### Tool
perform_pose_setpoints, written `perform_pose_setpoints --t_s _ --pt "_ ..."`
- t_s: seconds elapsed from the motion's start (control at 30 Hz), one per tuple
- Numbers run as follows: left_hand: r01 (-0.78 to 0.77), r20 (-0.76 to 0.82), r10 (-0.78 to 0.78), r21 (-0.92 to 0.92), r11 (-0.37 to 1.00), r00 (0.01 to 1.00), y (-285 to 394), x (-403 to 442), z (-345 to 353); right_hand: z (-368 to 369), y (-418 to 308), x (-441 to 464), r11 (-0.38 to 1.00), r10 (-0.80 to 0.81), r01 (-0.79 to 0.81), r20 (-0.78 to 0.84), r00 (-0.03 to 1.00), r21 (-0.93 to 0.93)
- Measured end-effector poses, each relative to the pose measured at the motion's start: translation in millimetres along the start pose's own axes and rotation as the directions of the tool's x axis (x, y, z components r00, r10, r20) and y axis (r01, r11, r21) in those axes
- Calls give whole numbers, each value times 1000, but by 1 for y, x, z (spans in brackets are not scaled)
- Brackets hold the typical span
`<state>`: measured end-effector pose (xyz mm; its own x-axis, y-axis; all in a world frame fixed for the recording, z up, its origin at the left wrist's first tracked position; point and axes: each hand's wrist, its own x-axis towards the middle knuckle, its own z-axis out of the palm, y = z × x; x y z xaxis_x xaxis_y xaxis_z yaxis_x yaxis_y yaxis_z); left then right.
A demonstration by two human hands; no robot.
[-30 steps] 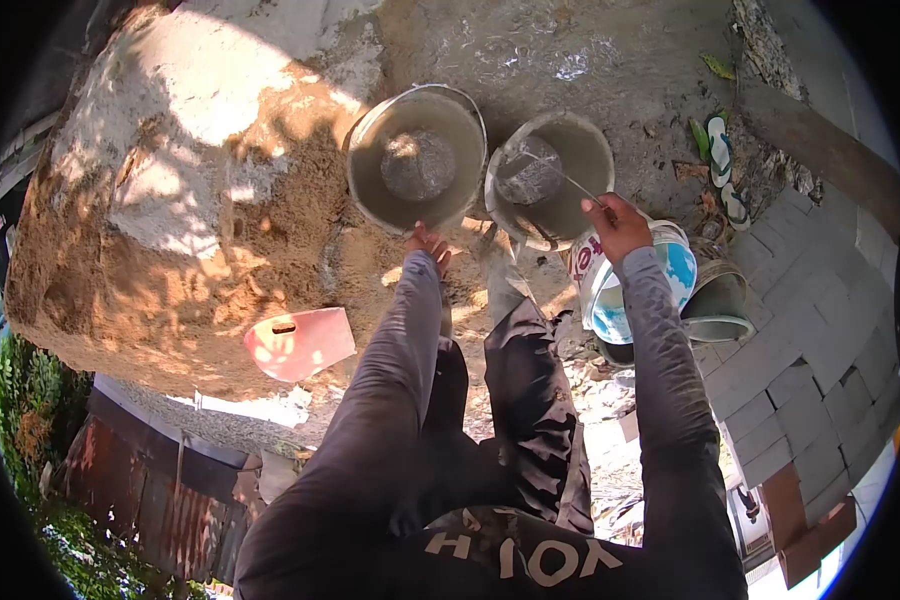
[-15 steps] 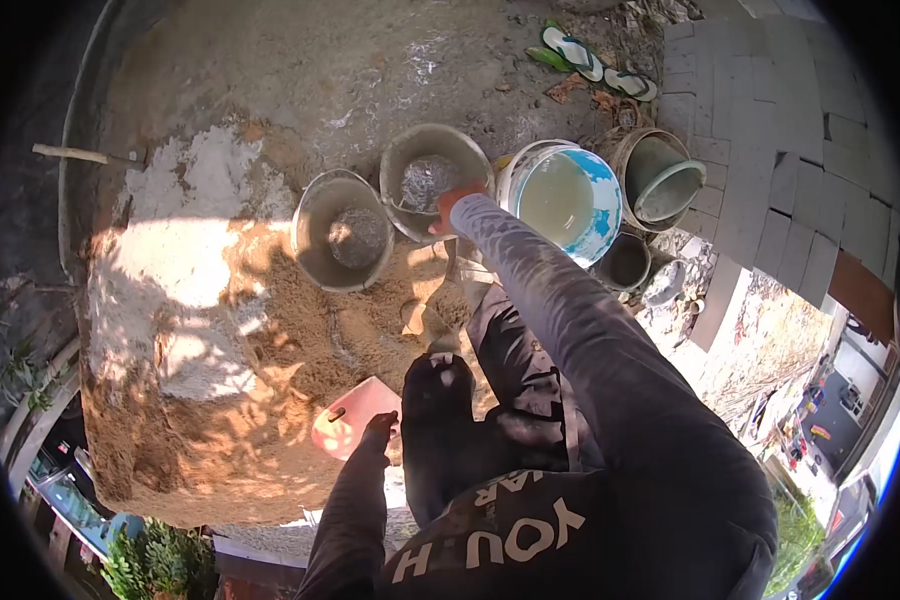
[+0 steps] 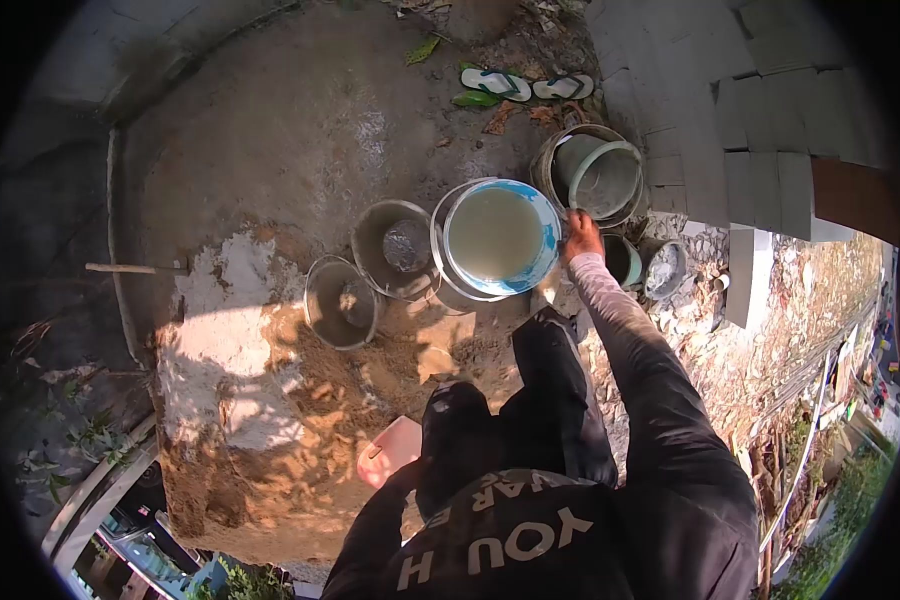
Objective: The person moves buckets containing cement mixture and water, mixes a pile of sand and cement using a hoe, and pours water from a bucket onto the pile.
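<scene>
My right hand [image 3: 582, 237] is at the lower left rim of a pale green pail [image 3: 610, 180], its fingers bent over that edge. The pail stands tilted inside a larger, dirty bucket [image 3: 542, 168]. Left of my hand stands a white bucket with a blue-smeared inner wall [image 3: 548, 250], filled with cloudy water [image 3: 498, 235]. Further left are two grey buckets: one [image 3: 370, 245] with grey-white material at its bottom, the other [image 3: 322, 310] with a little material inside. My left hand is out of sight; only its dark sleeve [image 3: 375, 515] shows, near a pink plastic piece [image 3: 390, 450].
A mound of sand [image 3: 240, 480] topped with pale powder [image 3: 225, 320] lies at left. Flip-flops [image 3: 497, 84] lie at the back, near stacked grey blocks [image 3: 770, 110]. Two small containers, one a pot [image 3: 663, 270], stand right of my hand on rubble. A stick [image 3: 130, 268] juts out at far left.
My right hand has moved right, from the rim of a grey bucket, past the water bucket to the green pail. The view has shifted, and my left hand has gone out of sight.
</scene>
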<state>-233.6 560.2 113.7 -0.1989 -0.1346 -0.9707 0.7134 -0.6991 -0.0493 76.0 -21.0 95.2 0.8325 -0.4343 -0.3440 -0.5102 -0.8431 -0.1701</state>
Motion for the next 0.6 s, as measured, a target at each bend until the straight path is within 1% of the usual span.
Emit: perform_pose_setpoints --t_s 0.03,0.07,0.1,0.13,0.17,0.2,0.23,0.27,0.3,0.33,0.37,0.4,0.43,0.47,0.5,0.53,0.57,0.6 --pt "52 -4 -52 13 999 999 18 -12 18 3 48 37 989 -24 0 -159 987 -151" --pt "44 -62 -40 62 997 997 52 -39 36 -32 62 62 974 0 -35 -155 988 -222" --pt "35 -131 -23 97 995 991 102 -73 52 -50 80 96 956 74 -106 -127 989 -275" --pt "30 -205 -5 121 992 979 139 -90 72 -62 97 134 938 124 -142 -78 989 -316" --pt "-51 -416 94 114 992 905 156 -85 88 -75 108 164 921 107 -113 -38 994 -373" --pt "-109 -604 165 128 986 780 164 -83 103 -76 125 195 925 71 -57 24 997 -375" --pt "-146 -760 214 157 977 614 172 -86 124 -77 138 215 911 19 47 155 988 -409" --pt "-357 -796 257 55 933 548 198 -107 134 -80 143 231 888 -19 145 279 960 -437" --pt "-551 -828 298 -16 835 475 228 -135 134 -79 143 243 852 42 219 481 876 -475" --pt "-565 -880 225 -59 823 419 240 -153 131 -79 144 247 807 133 295 645 753 -511" --pt "-583 -918 147 -106 805 368 238 -170 128 -79 155 232 863 -62 319 545 836 -391" --pt "-695 -900 175 -173 698 399 215 -175 114 -85 169 213 894 -244 365 401 883 -261" --pt "-750 -892 158 -247 613 423 220 -198 101 -101 171 210 893 -294 365 272 916 -262" --pt "-794 -883 141 -318 518 447 226 -223 89 -110 165 211 895 -345 370 138 928 -250" --pt "-776 -861 70 -416 474 504 252 -280 94 -111 171 204 900 -374 368 18 927 -234" --pt "-779 -888 56 -368 507 456 259 -308 98 -106 182 209 891 -414 389 -67 908 -235" --pt "-786 -918 51 -306 537 392 260 -325 95 -84 192 239 884 -449 408 -169 878 -229" --pt "-776 -938 -1 -288 560 348 251 -327 94 -65 190 272 881 -468 419 -275 840 -221"
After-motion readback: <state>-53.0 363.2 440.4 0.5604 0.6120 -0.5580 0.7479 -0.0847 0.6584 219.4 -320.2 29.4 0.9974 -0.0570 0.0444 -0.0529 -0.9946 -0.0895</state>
